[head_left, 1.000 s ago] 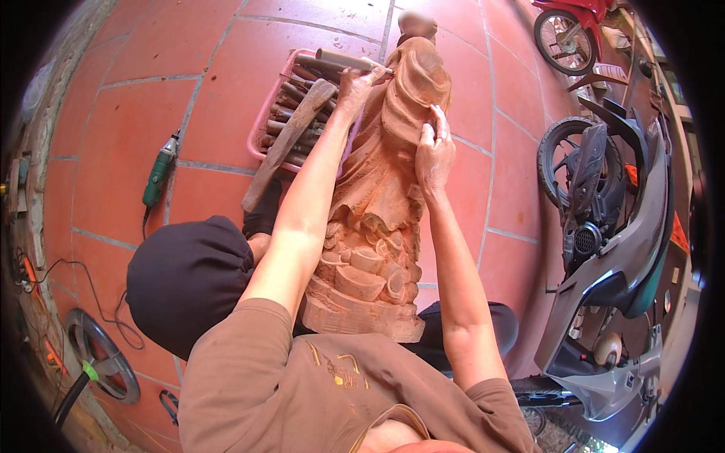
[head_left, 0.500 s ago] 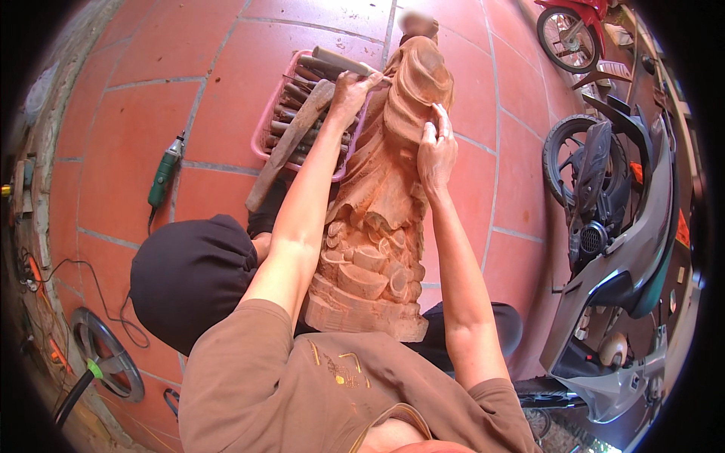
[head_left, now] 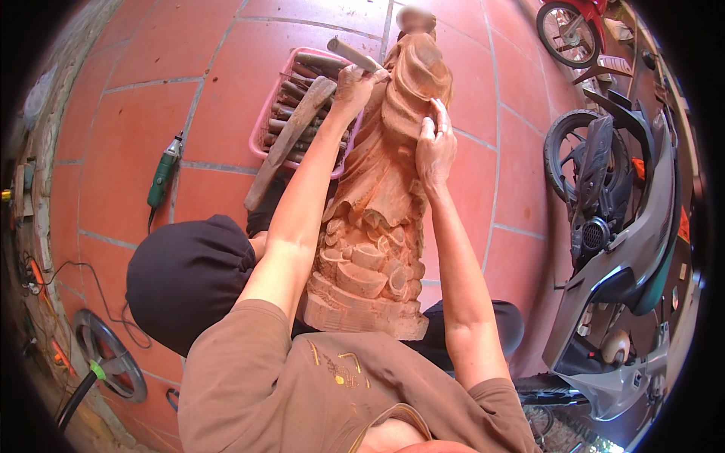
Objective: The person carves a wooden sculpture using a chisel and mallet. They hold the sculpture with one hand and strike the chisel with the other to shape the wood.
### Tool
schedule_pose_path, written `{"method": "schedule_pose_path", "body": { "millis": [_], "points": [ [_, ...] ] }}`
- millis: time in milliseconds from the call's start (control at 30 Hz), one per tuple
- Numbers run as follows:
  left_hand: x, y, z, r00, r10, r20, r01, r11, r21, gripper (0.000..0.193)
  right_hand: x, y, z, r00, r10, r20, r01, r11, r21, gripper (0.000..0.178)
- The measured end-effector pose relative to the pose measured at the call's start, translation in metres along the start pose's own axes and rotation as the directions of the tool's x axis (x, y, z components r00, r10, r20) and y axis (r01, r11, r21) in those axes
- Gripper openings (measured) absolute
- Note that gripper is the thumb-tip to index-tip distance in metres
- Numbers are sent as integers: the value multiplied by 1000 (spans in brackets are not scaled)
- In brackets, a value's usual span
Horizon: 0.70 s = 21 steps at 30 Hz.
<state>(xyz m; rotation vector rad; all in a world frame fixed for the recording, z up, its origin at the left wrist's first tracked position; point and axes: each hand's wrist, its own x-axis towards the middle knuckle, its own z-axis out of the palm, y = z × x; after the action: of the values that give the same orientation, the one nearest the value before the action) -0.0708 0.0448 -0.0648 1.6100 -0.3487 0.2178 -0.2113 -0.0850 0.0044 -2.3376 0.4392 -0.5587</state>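
Observation:
A carved wooden statue (head_left: pixel 377 170) lies lengthwise before me, its base nearest my body and its draped figure stretching away. My left hand (head_left: pixel 353 89) is closed around a carving chisel (head_left: pixel 352 54). The chisel's wooden handle sticks out up and to the left, and its working end meets the left side of the statue's upper folds; the blade hardly shows. My right hand (head_left: pixel 436 151) lies on the right side of the carving, fingers stretched out along the wood and holding nothing.
Left of the statue, a pink basket (head_left: pixel 262 128) holds several wooden-handled tools, with a long wooden club (head_left: pixel 291 143) across it. A green rotary power tool (head_left: pixel 163 177) lies on the tiled floor. A wheel-shaped stand (head_left: pixel 109 355) is at lower left; motorbikes (head_left: pixel 604 241) stand right.
The chisel's handle end has swung away from me and to the right, with my left hand turning slightly. My right hand has slid a little toward me on the statue.

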Motion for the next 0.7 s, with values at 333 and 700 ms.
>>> {"method": "schedule_pose_path", "body": {
  "millis": [333,700],
  "points": [
    [5,13,4,996,-74,-42,68,989,-129,16,0,2,-2,1000,7,0,-7,1000,-8,42],
    [3,8,-8,994,67,84,-68,998,6,16,0,4,-1,999,-32,-34,31,999,-19,41]
  ]
}}
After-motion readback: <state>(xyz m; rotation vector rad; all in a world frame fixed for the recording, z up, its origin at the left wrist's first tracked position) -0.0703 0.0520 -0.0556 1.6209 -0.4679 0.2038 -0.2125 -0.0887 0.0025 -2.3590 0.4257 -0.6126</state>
